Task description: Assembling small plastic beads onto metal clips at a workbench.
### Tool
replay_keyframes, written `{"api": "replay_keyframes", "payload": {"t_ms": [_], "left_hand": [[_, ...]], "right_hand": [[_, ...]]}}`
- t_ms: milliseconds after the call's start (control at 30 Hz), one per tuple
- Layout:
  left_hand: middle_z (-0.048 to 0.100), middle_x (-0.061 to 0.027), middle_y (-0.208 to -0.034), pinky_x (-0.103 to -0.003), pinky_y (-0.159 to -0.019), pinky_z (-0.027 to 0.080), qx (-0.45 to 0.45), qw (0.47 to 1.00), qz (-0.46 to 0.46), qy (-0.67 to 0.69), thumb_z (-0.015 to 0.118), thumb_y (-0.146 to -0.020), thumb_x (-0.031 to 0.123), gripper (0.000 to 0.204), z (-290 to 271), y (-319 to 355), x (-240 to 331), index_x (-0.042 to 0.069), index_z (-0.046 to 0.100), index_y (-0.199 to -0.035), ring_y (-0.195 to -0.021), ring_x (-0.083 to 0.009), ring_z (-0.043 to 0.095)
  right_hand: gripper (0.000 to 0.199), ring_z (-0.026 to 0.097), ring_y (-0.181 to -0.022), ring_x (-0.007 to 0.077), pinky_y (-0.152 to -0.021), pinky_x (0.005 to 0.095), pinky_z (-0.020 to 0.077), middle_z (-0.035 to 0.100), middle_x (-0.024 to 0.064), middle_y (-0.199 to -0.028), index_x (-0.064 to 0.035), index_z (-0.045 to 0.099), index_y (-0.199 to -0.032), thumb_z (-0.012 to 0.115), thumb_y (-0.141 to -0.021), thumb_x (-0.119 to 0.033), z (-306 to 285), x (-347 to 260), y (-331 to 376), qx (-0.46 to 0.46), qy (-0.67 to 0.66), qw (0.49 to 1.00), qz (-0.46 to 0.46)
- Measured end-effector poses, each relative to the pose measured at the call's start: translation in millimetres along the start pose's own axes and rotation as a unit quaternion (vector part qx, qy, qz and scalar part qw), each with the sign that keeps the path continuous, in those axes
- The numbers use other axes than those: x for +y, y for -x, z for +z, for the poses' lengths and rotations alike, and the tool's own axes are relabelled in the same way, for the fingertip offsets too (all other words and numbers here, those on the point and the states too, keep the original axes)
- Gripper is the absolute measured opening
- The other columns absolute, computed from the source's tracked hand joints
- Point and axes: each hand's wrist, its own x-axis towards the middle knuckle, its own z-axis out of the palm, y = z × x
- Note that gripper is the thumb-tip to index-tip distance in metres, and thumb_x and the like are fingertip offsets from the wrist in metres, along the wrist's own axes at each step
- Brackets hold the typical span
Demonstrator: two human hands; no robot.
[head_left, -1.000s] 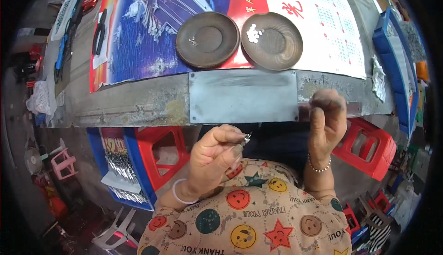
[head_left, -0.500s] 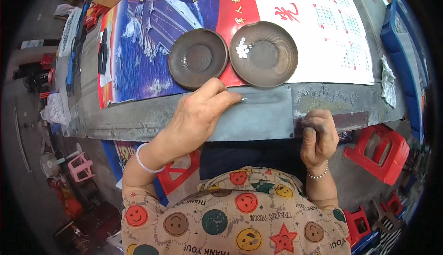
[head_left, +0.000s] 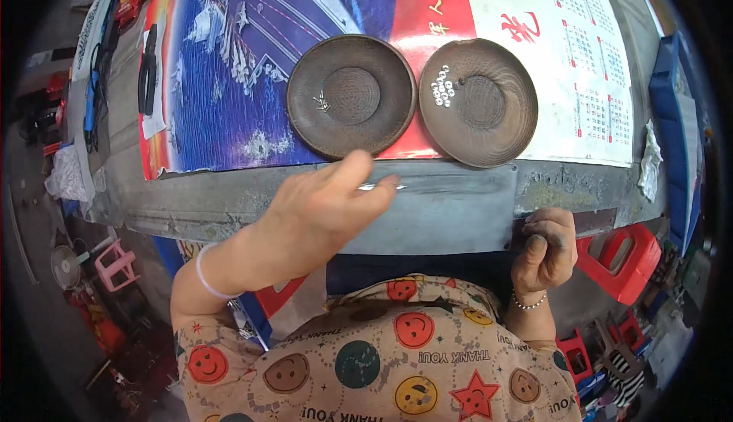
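My left hand point(head_left: 324, 200) reaches over a grey metal plate point(head_left: 450, 212) at the table's edge, its index finger and thumb apart and somewhat blurred. A small silvery glint point(head_left: 368, 187) shows between them; I cannot tell whether it touches the fingers. My right hand point(head_left: 546, 252) is curled at the plate's right end, thumb against dark-stained fingers, and what it holds is hidden. Beyond the left hand sits a round brown dish point(head_left: 393, 120) with several thin silvery pins point(head_left: 321, 102). Beside it, another brown dish point(head_left: 515, 128) contains several small whitish rings point(head_left: 442, 90).
A blue and red calendar poster point(head_left: 237, 128) covers the table under the dishes. At far left lies a black-handled tool point(head_left: 148, 71); at right are crumpled white paper point(head_left: 650, 162) and a blue tray point(head_left: 676, 132). A red stool point(head_left: 630, 265) stands below right.
The view has shifted, and the dishes appear larger. My left index finger has lifted away from the thumb, where they pinched a thin silvery piece before. My right hand stays curled.
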Motion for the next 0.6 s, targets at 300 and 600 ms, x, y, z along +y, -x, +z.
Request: {"api": "replay_keyframes", "payload": {"t_ms": [300, 600], "left_hand": [[0.046, -0.0114, -0.082, -0.036, -0.053, 0.045, -0.009, 0.999, -0.052, -0.008, 0.057, -0.074, -0.002, 0.034, -4.1, 18.7, -0.2, 0.005, 0.061, -0.106, -0.066, -0.0271, 0.057], [0.047, -0.0131, -0.085, -0.039, -0.057, 0.048, -0.019, 1.000, -0.005, -0.022, 0.056, -0.075, 0.000, 0.032, 0.9, -6.5, 13.4, 0.002, 0.058, -0.107, -0.073, -0.0289, 0.059]], "right_hand": [[0.011, 0.057, -0.061, 0.0272, -0.055, 0.0330, 0.0455, 0.059, 0.0135, -0.075, -0.0012, 0.056, -0.084, 0.060, -0.083, -0.011, 0.1, -0.1, 1.1, 0.000, -0.003, 1.000, -0.001], [0.010, 0.057, -0.064, 0.0268, -0.056, 0.0317, 0.0453, 0.059, 0.0145, -0.076, 0.0006, 0.056, -0.085, 0.063, -0.080, -0.005, 1.8, -2.6, -4.2, 0.005, 0.010, 1.000, -0.002]]}}
